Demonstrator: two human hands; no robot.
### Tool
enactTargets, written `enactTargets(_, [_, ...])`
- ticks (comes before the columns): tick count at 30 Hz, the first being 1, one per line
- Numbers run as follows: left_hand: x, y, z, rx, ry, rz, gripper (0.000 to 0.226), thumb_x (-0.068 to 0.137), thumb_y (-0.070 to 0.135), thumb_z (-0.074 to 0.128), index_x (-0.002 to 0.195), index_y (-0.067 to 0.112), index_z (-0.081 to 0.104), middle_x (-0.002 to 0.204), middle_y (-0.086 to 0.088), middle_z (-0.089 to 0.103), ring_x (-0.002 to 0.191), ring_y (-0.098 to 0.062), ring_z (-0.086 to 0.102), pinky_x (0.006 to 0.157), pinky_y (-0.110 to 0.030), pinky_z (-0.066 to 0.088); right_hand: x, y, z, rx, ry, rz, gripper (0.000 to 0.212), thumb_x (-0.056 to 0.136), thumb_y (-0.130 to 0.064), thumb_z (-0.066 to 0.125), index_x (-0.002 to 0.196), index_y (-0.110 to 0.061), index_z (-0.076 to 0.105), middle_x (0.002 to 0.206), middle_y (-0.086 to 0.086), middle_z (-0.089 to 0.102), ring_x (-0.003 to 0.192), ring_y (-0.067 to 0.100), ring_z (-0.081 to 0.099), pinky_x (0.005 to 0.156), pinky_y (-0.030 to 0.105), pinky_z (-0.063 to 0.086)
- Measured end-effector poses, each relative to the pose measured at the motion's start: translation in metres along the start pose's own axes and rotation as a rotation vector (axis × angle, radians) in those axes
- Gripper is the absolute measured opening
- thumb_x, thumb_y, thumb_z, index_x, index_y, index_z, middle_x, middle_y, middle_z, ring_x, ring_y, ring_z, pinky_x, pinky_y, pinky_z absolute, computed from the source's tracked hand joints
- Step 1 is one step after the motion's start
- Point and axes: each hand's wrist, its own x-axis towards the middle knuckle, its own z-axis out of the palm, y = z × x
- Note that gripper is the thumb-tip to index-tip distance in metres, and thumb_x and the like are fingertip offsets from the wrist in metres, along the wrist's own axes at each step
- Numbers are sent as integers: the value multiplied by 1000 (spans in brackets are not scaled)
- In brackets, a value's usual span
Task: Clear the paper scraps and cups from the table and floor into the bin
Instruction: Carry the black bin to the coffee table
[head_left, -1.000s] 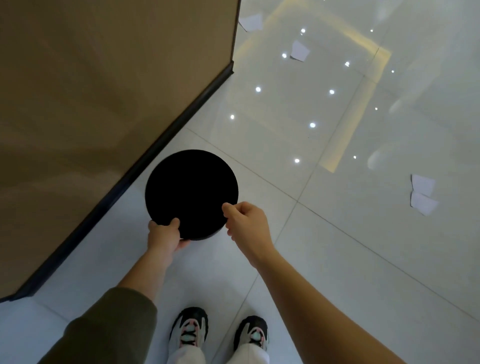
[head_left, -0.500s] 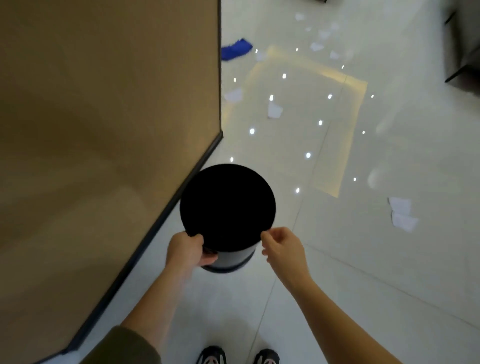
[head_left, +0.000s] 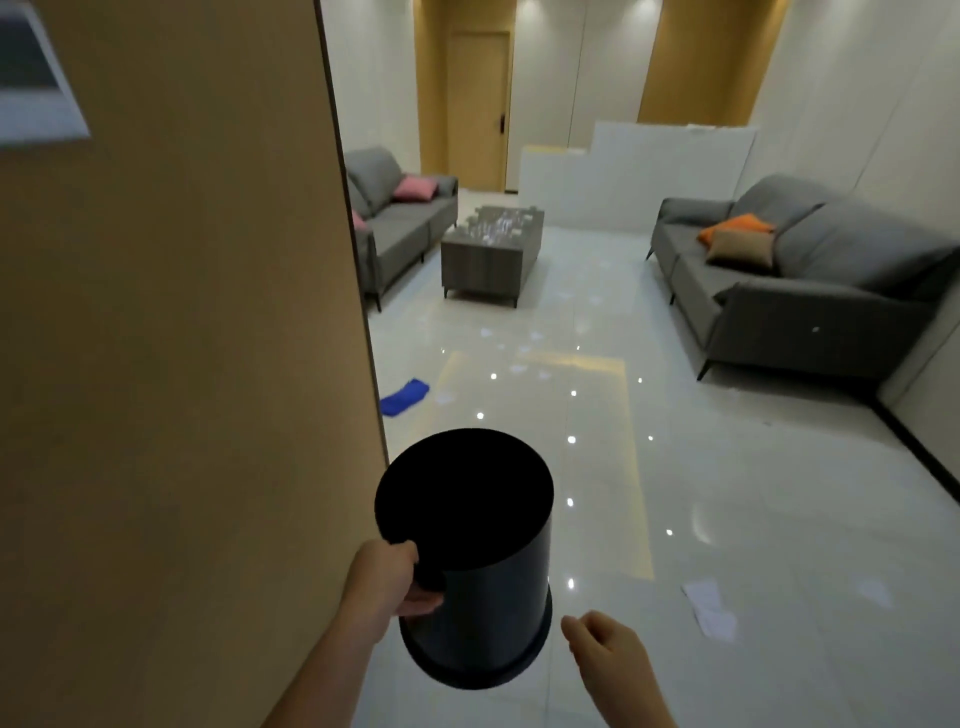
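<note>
Your left hand (head_left: 390, 578) grips the black cylindrical bin (head_left: 496, 603); your right hand (head_left: 609, 649) hangs loose, empty. White paper scraps (head_left: 709, 609) lie uncollected on the glossy floor (head_left: 753, 493).

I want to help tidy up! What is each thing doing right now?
bin: held by its rim, tilted, inside too dark to see
left hand: grips the bin's rim
right hand: loosely curled, holds nothing
paper scraps: lying on the floor
blue cloth: lying on the floor
door: closed
</note>
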Motion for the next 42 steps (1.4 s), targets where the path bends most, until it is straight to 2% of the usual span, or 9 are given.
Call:
enactTargets(4, [-37,84,-4,40,-44,124,24,87,0,45,108,-8,53,77,-31,65,51,-36,66,44,-32,55,-21,-35,-28,15,65,-65,41,83,-17,62,47,-14,42,44,-6,45,52,13,42,55,25,33])
enactTargets(7, [-59,134,-5,100,-96,200,25,90,3,44,108,-10,53,82,-31,67,62,-36,68,53,-33,58,-29,-57,-43,26,114,-97,43,82,-14,62,44,-16,41,37,-7,43,50,14,41,54,25,32])
enactTargets(13, [-86,181,-5,189,-123,363,19,88,6,53,102,-5,58,77,-27,69,70,-37,70,72,-41,59,-29,-77,-67,134,169,-137,39,80,-12,57,51,-18,31,56,3,30,53,16,26,57,30,22])
enactTargets(19, [-86,195,1,196,-148,399,23,90,6,52,109,-7,55,82,-30,67,64,-37,69,59,-35,60,-17,-86,-91,186,246,-173,43,86,-25,62,54,-19,34,53,2,31,52,16,30,58,31,26])
enactTargets(25, [-79,221,15,215,-141,399,28,92,8,50,112,-11,51,77,-31,68,58,-34,68,51,-31,58,-3,-199,-151,286,392,-498,36,92,-31,52,63,-8,54,57,5,50,52,15,44,55,32,38])
enactTargets(28, [-73,238,28,243,-130,388,24,90,6,52,103,-13,56,77,-31,68,58,-32,67,58,-32,59,10,-245,-171,284,367,-580,26,92,-31,53,78,-9,60,64,3,55,55,13,50,54,29,41])
enactTargets(32, [-55,265,49,219,-87,373,17,88,3,53,92,-13,57,61,-28,65,50,-32,65,61,-36,59,46,-265,-185,301,364,-584,27,91,-30,54,75,-8,59,61,2,54,53,12,48,55,29,41])
enactTargets(39, [-13,304,93,204,-85,438,18,85,2,56,91,-14,61,69,-30,67,57,-36,67,67,-41,59,132,-264,-203,349,385,-497,32,88,-26,56,64,-6,52,56,3,47,54,16,41,60,33,37])
enactTargets(42, [4,322,117,188,-97,469,16,85,1,54,87,-13,61,66,-30,67,52,-36,66,58,-40,59,165,-269,-218,353,361,-499,33,88,-25,56,61,-7,50,52,1,46,50,15,41,57,31,36])
